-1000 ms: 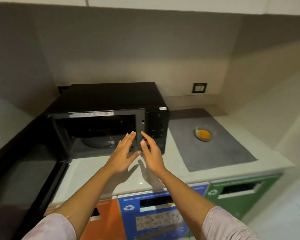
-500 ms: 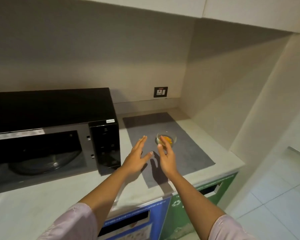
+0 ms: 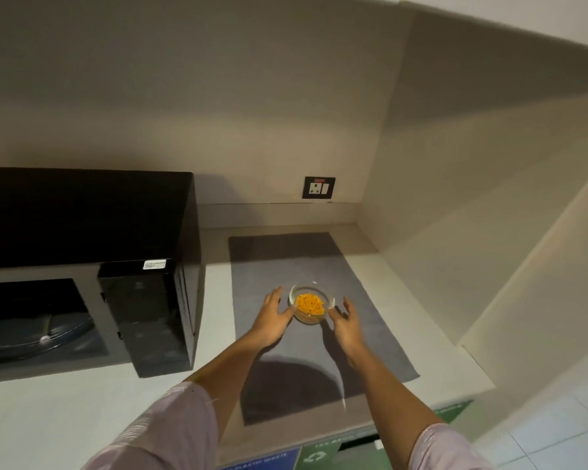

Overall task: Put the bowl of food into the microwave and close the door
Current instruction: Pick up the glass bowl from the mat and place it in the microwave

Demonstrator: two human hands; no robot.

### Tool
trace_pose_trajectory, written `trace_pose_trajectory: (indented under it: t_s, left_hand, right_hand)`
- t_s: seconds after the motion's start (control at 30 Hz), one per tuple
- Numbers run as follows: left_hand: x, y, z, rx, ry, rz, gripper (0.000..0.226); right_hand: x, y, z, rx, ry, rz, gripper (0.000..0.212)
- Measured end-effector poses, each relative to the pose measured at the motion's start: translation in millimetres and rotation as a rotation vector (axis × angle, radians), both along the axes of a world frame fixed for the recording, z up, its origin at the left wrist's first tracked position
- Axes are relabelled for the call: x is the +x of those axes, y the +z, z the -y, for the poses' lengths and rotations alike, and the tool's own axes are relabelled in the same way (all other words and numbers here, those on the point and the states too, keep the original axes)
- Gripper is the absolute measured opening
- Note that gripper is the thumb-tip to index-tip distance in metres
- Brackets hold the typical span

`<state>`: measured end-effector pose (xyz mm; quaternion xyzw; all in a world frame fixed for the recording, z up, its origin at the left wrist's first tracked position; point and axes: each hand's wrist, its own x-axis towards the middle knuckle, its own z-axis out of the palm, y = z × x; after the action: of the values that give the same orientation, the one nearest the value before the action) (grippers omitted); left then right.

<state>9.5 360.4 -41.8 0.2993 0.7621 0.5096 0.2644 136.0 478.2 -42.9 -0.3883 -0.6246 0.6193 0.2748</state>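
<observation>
A small glass bowl (image 3: pixel 311 305) of orange food stands on a grey mat (image 3: pixel 319 256) to the right of the black microwave (image 3: pixel 82 215). The microwave's cavity is open and its glass turntable (image 3: pixel 31 334) shows; the door is out of the frame. My left hand (image 3: pixel 271 318) lies at the bowl's left side with straight fingers and its thumb against the glass. On the bowl's right side is my right hand (image 3: pixel 345 322), fingers relaxed, thumb at the rim's lower edge. Neither hand has lifted the bowl.
The microwave's control panel (image 3: pixel 150 310) juts out between the cavity and the mat. A wall socket (image 3: pixel 318 187) sits on the back wall. A side wall (image 3: pixel 455 232) closes the counter (image 3: pixel 65 418) on the right. Blue and green bin fronts (image 3: pixel 316 456) run under the counter edge.
Both hands have moved from in front of the microwave rightward to the bowl and spread to either side of it. My view has swung right, so the door has left the frame.
</observation>
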Motion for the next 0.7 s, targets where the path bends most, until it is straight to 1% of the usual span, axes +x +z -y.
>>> trace_pose_trajectory:
  t_s: [0.17, 0.23, 0.33, 0.47, 0.5, 0.57, 0.6, 0.7]
  left_hand:
    - [1, -10, -37, 0.033, 0.092, 0.151, 0.066]
    - [0, -14, -50, 0.023, 0.146, 0.160, 0.062]
    - [-1, -20, -61, 0.018, 0.168, 0.151, 0.052]
    - [-2, -26, -67, -0.043, 0.172, 0.138, 0.060]
    - [-3, -27, -68, -0.066, 0.176, 0.125, 0.060]
    - [-7, -31, -69, -0.076, 0.191, 0.123, 0.056]
    - [-8, -33, -70, -0.066, 0.204, 0.130, 0.052]
    - [-10, -35, -70, -0.036, 0.244, 0.153, 0.046]
  right_hand:
    - [-21, -12, -33, -0.116, 0.000, 0.004, 0.067]
    - [-31, -20, -41, -0.169, 0.001, 0.018, 0.067]
    - [-41, -28, -47, -0.188, 0.051, 0.056, 0.057]
    - [-46, -37, -61, -0.184, 0.035, 0.083, 0.048]
    - [-46, -39, -64, -0.175, 0.048, 0.080, 0.042]
    - [-42, -41, -64, -0.149, 0.111, 0.059, 0.025]
    - [-41, -43, -62, -0.153, 0.129, 0.029, 0.025]
    - [-39, -48, -59, -0.180, 0.148, -0.090, 0.035]
